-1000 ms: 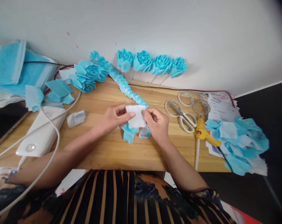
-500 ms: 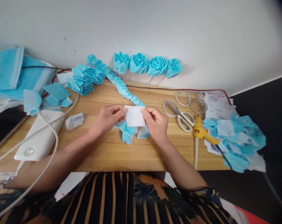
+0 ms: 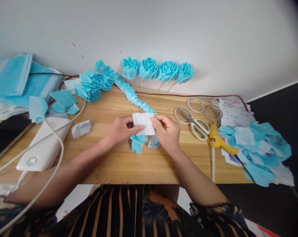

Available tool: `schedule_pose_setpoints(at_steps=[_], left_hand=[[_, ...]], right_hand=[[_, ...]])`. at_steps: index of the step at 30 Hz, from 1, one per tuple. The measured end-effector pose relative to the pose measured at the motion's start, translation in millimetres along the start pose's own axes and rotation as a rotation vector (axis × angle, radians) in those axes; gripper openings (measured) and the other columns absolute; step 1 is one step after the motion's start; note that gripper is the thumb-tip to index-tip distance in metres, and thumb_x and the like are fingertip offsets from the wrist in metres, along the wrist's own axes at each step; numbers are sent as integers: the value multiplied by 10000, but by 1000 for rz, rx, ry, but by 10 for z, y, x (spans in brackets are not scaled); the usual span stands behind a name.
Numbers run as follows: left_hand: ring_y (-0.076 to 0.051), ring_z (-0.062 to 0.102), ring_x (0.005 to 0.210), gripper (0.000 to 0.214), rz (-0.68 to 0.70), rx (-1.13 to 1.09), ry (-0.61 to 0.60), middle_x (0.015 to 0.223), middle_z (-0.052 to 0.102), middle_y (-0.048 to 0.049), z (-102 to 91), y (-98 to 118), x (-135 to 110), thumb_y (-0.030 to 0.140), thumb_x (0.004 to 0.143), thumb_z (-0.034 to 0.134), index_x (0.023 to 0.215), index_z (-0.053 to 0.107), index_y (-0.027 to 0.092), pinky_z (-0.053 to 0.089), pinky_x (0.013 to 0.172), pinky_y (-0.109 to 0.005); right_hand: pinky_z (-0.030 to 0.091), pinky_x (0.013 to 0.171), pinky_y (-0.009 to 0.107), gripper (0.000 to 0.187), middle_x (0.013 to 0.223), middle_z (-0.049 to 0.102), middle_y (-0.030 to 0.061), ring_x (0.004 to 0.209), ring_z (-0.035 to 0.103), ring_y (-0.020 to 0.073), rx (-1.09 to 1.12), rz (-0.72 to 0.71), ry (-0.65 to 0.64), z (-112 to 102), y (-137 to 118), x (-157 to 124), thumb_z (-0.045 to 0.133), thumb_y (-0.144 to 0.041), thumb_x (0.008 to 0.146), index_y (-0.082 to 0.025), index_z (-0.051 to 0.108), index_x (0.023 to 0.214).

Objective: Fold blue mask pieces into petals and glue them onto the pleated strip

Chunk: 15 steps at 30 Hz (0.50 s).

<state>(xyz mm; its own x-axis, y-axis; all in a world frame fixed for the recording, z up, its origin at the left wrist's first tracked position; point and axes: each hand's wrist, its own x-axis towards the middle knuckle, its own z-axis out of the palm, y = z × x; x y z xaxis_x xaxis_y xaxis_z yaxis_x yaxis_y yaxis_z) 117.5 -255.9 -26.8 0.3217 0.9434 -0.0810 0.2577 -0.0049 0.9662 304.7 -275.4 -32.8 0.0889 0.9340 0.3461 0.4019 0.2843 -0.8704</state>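
Observation:
A small white fabric square (image 3: 146, 123) is held between my two hands above the middle of the table. My left hand (image 3: 125, 130) pinches its left side, the thumb lying across the lower left part. At the upper right corner, my right hand (image 3: 166, 131) grips it between thumb and fingers. Beneath the square lie loose blue fabric pieces (image 3: 138, 144), partly hidden by it. Just beyond my hands ends a long row of overlapping folded blue petals (image 3: 131, 95).
Blue fabric roses (image 3: 149, 68) lean against the wall. To the right are scissors (image 3: 199, 128), tape rolls (image 3: 195, 104), a yellow glue gun (image 3: 216, 140) and a fabric pile (image 3: 262, 151). Leftward lie a white power bank (image 3: 44, 144) with cables, a phone (image 3: 8, 136) and blue masks (image 3: 13, 75).
My left thumb and fingers have slid inward over the square's left part, and its left side now tilts. My right hand keeps its hold. The whole view has shifted slightly.

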Motion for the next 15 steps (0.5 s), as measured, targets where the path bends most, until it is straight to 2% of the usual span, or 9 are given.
schedule_pose_setpoints(at_steps=[6, 12, 15], left_hand=[[-125, 503, 596, 325, 1, -69, 12, 641, 598, 2, -40, -30, 14, 466, 774, 707, 682, 643, 161, 395, 564, -248], [-114, 472, 579, 333, 12, -85, -13, 626, 556, 14, -59, -30, 2, 465, 798, 699, 678, 622, 164, 357, 546, -239], [-122, 482, 601, 329, 48, -61, 5, 636, 558, 10, -48, -11, -12, 454, 804, 693, 664, 613, 168, 368, 563, -242]], right_hand=[[452, 581, 267, 198, 625, 627, -32, 588, 549, 131, -5, -24, 24, -41, 28, 21, 644, -366, 906, -234, 704, 772], [446, 578, 253, 205, 666, 637, -25, 604, 556, 126, 152, 78, -36, -39, 24, 62, 621, -373, 901, -220, 682, 779], [419, 572, 244, 212, 667, 587, -31, 612, 512, 117, 174, 86, -41, -24, 32, 60, 611, -379, 910, -215, 654, 783]])
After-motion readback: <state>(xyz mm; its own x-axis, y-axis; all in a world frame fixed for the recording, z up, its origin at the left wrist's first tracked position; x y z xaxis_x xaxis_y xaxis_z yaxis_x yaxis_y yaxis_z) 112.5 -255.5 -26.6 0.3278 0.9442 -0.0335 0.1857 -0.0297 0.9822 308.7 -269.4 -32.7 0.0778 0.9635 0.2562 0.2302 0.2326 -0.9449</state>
